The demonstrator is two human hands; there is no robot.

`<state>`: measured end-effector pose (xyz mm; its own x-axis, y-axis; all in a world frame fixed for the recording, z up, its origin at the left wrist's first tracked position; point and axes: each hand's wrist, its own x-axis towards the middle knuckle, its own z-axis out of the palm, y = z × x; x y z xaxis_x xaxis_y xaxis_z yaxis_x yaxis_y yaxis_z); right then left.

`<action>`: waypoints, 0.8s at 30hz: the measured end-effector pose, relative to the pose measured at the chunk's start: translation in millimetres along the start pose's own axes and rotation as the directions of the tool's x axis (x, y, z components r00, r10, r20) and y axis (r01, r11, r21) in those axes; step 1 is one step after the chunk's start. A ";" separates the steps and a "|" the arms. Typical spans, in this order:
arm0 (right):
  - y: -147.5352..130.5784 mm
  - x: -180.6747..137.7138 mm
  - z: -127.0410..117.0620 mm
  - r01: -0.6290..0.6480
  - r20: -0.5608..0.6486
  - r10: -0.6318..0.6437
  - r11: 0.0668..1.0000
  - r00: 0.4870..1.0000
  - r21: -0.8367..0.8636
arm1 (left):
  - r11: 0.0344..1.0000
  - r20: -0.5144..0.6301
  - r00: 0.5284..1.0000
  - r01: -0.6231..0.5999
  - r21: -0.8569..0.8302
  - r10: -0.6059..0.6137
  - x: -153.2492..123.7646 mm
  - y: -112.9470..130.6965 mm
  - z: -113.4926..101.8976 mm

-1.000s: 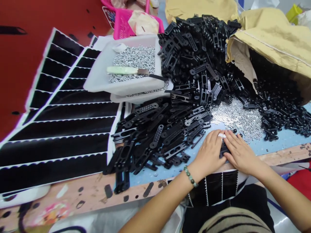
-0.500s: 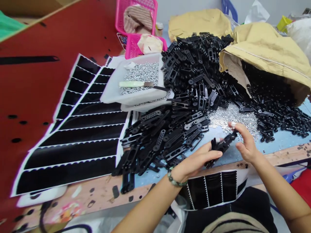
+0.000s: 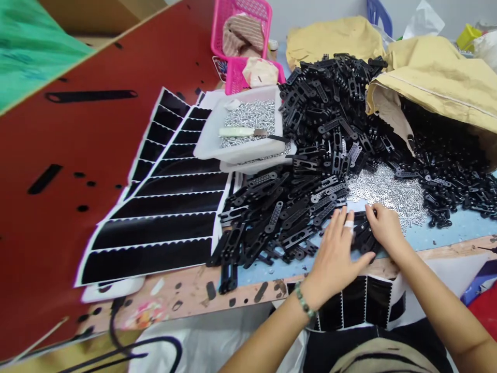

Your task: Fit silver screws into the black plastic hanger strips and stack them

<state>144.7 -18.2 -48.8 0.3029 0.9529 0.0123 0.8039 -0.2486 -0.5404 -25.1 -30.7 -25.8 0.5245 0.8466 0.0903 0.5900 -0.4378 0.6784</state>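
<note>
A red board (image 3: 97,134) with black slots fills the far left of the scene. On it, reaching toward the middle, lie black strips (image 3: 163,228) with white toothed edges, one above the other. At the far right a tan sack (image 3: 438,77) lies open on its side, and small black parts spill out of its mouth. In the middle a large heap of black plastic pieces (image 3: 310,155) with holes covers the light blue table (image 3: 454,230). A white tray (image 3: 240,150) of silver screws stands at the left edge of this heap, and a tool with a pale handle (image 3: 243,132) lies across the tray. Two pink baskets (image 3: 240,31) stand behind it, far from the person. A loose pile of silver screws (image 3: 388,191) lies on the table between the heap and the sack.

Near the front edge of the table, just in front of this screw pile, are both hands. The left hand (image 3: 336,254) lies flat with the fingers spread, palm down, and it presses on a small black part (image 3: 363,235) that rests on the table. A bead bracelet (image 3: 303,301) is on that wrist. The right hand (image 3: 384,228) is just beside it on the right, fingers curled over the far end of the same part; it seems to pinch it, but the fingers hide the contact, so I cannot tell how firmly. Another short piece of black strips (image 3: 353,303) hangs below the table edge, near the person's body
</note>
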 end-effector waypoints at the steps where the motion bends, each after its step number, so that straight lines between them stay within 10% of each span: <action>1: -0.5 -1.2 0.3 0.040 -0.008 -0.041 0.998 0.999 -0.042 | 0.996 0.049 0.998 -0.040 0.074 0.036 2.1 -0.6 5.2; 12: 20.3 -3.2 -25.1 0.384 -0.034 -0.383 0.917 0.923 0.107 | 0.955 0.097 0.993 -0.092 0.282 0.066 21.8 -0.8 -2.0; 19: 30.6 -34.8 -52.3 0.596 0.242 -0.622 0.783 0.745 0.178 | 0.941 0.153 0.983 -0.141 0.308 0.098 48.4 -1.3 -13.8; 24: 31.9 -36.5 -49.0 0.557 0.086 -0.593 0.789 0.801 0.259 | 0.951 0.255 0.965 -0.138 0.276 0.066 57.6 1.7 -22.7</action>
<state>184.4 -69.5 -25.2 -0.2783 0.9252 0.2580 0.6705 0.3795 -0.6376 -7.8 24.2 -3.0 0.7012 0.7109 -0.0541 0.6584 -0.6166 0.4316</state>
